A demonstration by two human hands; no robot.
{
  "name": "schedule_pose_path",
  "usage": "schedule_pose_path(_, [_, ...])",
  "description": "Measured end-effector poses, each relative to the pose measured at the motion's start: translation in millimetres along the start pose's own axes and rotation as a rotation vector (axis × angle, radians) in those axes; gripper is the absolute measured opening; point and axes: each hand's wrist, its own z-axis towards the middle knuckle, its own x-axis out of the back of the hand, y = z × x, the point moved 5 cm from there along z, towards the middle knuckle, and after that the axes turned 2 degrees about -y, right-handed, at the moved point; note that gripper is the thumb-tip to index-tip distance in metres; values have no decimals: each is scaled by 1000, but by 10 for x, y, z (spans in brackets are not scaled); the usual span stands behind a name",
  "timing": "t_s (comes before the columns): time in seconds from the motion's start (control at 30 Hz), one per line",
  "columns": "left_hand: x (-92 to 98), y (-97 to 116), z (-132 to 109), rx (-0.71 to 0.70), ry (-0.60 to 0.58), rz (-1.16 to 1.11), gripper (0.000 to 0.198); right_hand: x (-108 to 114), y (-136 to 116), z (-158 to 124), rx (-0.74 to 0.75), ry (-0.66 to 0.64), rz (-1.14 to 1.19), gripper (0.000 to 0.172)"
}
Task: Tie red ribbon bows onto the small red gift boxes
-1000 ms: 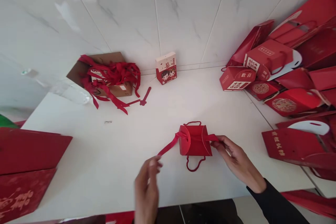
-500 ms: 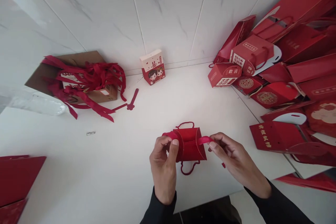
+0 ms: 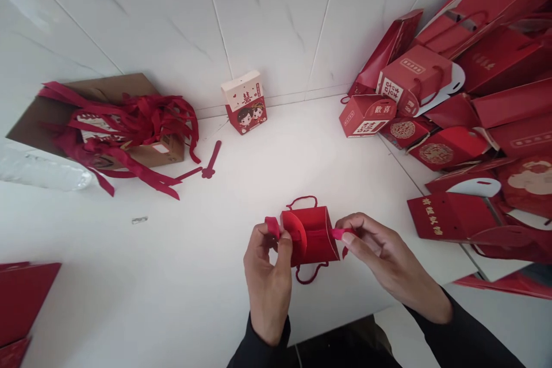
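Observation:
A small red gift box (image 3: 317, 247) with a cord handle (image 3: 311, 273) on its near side and another on its far side lies on the white table. At its left end, my left hand (image 3: 268, 270) is closed, thumb and fingers pinching a red ribbon (image 3: 272, 226) that loops over the index finger. My right hand (image 3: 375, 250) pinches the ribbon's other part (image 3: 340, 233) at the right end of the box. The ribbon's course through or across the box is partly hidden by the flaps.
A brown carton (image 3: 172, 152) holding many red ribbons stands at the left, beside a clear plastic bottle (image 3: 64, 175). A white-and-red box (image 3: 248, 103) is by the wall. Several red gift boxes (image 3: 435, 224) crowd the right side. Red card (image 3: 26, 299) lies at the lower left.
The ribbon end at the right has drawn closer to the box with my right hand. The left flap now shows more plainly as my left hand shifts slightly left. The view has moved a little.

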Motion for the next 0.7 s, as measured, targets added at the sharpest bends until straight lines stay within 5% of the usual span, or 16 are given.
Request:
schedule_pose_path(0.33, [124,37,32,99,168,-265,27,50,-55,6,-16,49,0,36])
schedule_pose_path(0.53, [37,-19,17,289,67,-545,26,67,-110,6,-35,48,3,33])
schedule_pose_path(0.7, [77,70,-92,106,143,-391,23,81,-153,-26,3,37,1,32])
